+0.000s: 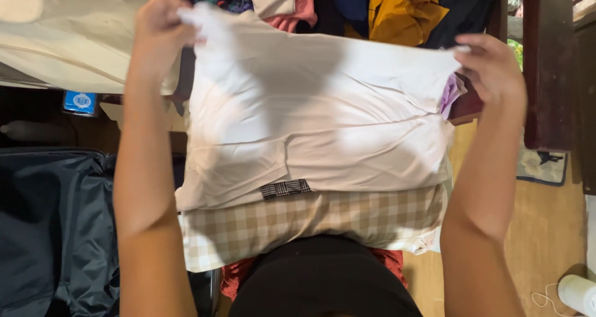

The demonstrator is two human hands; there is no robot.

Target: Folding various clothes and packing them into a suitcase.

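Note:
A white cloth (pixel 316 112), probably a folded garment, is stretched out flat in front of me. My left hand (pixel 158 35) pinches its far left corner and my right hand (pixel 493 69) grips its far right corner. The cloth lies over a beige checked garment (pixel 310 221) that rests on my lap, with a small dark plaid tab (pixel 285 188) at the white cloth's near edge. A bit of purple fabric (pixel 451 93) shows under the right corner.
A heap of clothes, among them a mustard piece (pixel 403 10) and a pink one (pixel 295 10), lies beyond the cloth. A dark open suitcase (pixel 49 230) sits at the left, a cream bag (pixel 68 38) at upper left, dark wooden furniture (pixel 546 62) at right, a white spool (pixel 577 292) on the floor.

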